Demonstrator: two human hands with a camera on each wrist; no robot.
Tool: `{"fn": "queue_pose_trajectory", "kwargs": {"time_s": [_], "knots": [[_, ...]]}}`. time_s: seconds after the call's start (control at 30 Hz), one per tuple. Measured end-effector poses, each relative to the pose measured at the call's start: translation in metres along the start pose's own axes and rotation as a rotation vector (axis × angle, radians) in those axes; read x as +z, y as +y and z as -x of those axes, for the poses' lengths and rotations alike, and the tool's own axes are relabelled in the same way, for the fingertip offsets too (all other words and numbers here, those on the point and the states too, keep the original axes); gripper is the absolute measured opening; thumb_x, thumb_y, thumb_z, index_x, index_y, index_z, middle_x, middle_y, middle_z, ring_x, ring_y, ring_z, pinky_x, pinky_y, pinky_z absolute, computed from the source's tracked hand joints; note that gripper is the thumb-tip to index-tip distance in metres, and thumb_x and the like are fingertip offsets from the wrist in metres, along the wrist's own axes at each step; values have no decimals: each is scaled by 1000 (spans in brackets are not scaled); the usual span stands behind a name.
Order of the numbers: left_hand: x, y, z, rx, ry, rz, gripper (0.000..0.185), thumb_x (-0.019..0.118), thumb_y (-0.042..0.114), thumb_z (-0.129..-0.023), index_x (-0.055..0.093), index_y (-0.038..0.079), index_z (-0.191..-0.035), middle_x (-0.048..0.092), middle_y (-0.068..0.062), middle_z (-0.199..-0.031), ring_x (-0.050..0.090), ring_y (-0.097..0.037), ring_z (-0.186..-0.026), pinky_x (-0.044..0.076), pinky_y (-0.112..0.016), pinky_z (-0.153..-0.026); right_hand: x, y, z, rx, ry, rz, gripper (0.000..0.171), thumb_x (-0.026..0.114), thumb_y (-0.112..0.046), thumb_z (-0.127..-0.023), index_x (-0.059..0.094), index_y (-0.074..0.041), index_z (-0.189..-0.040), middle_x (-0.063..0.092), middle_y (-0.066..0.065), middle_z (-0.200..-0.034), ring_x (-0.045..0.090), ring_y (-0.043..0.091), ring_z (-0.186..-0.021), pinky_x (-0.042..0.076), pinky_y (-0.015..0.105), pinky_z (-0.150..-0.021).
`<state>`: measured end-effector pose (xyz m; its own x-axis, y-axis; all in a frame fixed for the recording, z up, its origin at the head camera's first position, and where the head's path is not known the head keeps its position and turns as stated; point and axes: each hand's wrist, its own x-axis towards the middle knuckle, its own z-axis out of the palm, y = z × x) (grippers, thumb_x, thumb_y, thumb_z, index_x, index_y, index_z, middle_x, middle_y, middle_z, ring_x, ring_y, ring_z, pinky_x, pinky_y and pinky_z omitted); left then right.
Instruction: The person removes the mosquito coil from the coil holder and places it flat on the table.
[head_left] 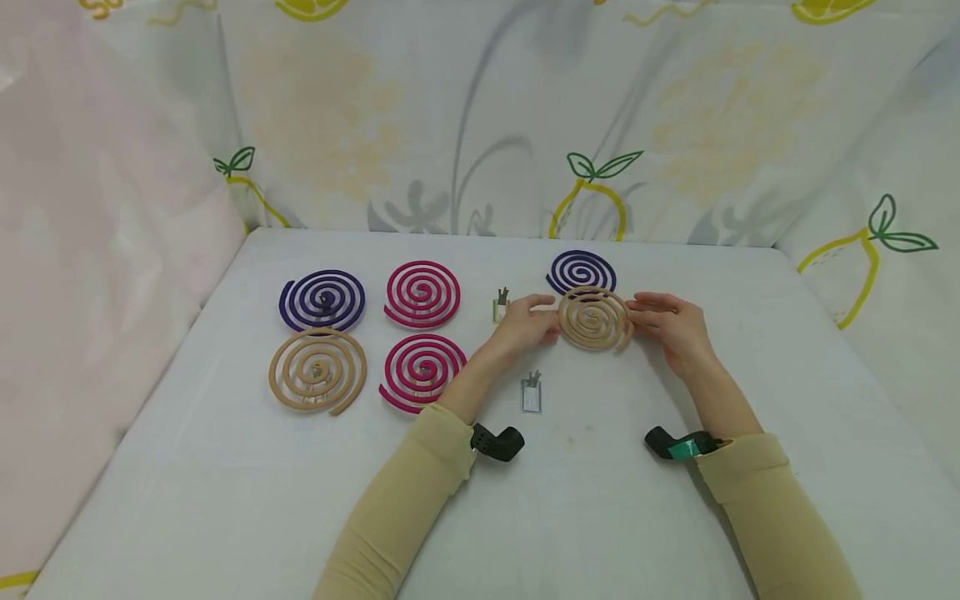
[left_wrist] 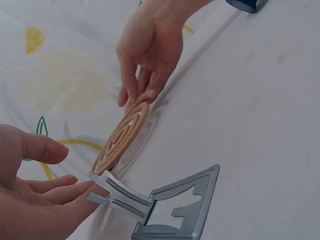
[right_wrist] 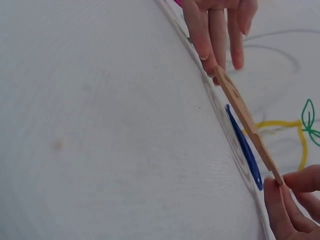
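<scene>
I saw the tan spiral coil held off the table between both hands, just in front of the purple coil, tilted with one edge raised. The left hand pinched its left rim with lightly curled fingertips while the right hand pinched the opposite rim, equally near. It looked thin, rigid and brittle, a flat matte disc; a small grey metal stand lay nearer me than the coil.

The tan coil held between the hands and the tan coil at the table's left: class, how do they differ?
The held tan coil is lifted and tilted, gripped at its edges by the left hand and right hand; the left tan coil lies flat, untouched. The held one overlaps a purple coil; the other does not. Both are tan spirals.
</scene>
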<state>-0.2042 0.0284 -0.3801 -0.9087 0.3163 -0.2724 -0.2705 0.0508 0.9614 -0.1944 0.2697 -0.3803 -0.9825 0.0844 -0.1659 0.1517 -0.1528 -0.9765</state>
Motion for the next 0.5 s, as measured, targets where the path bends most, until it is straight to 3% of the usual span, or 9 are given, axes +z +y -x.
{"fn": "queue_pose_trajectory", "kwargs": {"time_s": [0.2,0.37,0.5], "knots": [[0,-1,-1,16,-16,-33,50,50,2,-97,44,1,-147,59,-21,-137,62,-19,-96,57,-33,-95,-2,0,-1,12,-2,7,25,62,13,-89,60,3,-113,75,-5,-81,72,4,-80,59,18,-71],[0,-1,0,21,-39,-46,50,50,2,-97,44,0,-146,61,-22,-134,61,-16,-92,56,-32,-95,-6,1,-1,15,4,-1,19,61,13,-90,62,1,-106,76,-2,-79,72,5,-78,60,19,-72],[0,0,3,18,-46,-69,50,49,2,-95,45,0,-146,63,-22,-131,60,-16,-94,56,-32,-95,-6,0,-1,30,27,83,27,62,6,-93,56,8,-119,75,-5,-79,72,4,-78,60,18,-73]]}}
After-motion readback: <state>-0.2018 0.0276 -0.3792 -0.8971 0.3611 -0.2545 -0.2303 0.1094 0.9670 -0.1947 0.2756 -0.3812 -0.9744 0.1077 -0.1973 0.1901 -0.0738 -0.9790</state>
